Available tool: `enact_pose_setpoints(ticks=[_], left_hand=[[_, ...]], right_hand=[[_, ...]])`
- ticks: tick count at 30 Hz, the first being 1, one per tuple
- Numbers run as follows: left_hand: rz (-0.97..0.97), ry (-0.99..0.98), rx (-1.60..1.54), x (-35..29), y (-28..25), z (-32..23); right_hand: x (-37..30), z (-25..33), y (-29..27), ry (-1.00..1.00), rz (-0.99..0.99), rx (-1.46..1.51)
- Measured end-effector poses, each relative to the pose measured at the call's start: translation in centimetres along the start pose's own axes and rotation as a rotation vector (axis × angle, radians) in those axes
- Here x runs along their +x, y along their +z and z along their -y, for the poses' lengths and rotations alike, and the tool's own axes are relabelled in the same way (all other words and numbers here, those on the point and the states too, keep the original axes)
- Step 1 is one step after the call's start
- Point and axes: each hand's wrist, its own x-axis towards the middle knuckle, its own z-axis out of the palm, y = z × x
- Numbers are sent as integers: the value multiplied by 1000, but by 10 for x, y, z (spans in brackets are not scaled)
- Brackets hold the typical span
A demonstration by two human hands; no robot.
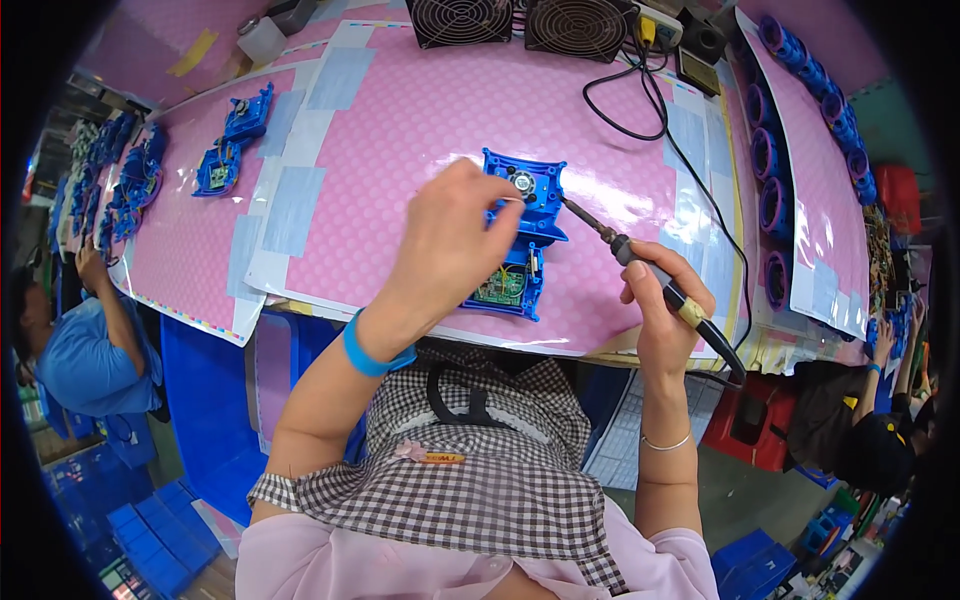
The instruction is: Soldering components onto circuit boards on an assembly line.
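My right hand (668,305) is closed round a soldering iron (652,264), held like a pen. Its tip points left and down to the edge of an opened blue plastic housing (546,222) on the table. A round speaker-like part (523,184) sits in the housing's far half. Over the left side of this housing, my left hand (442,238) pinches what looks like a thin wire (512,199), whose strand shows at the fingertips. Wires cross a green circuit board (497,288) in the near half. The left hand hides part of the housing.
Two black fans (578,26) stand at the back. The iron's black cable (715,200) loops along the right. Similar blue housings (218,170) lie left; blue ring-shaped parts (763,152) line the right rack. Other people (95,355) work at both sides.
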Motion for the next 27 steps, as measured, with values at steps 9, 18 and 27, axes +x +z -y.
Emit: enact_pose_setpoints(ticks=[9,18,27], left_hand=[[-82,-448,-279,-40,-18,45],[-114,-198,94,-27,-19,9],[-49,-372,-419,-11,2,12]], right_hand=[[-1,6,-1,-35,-9,68],[-5,5,2,-40,6,61],[-2,0,9,-53,42,54]])
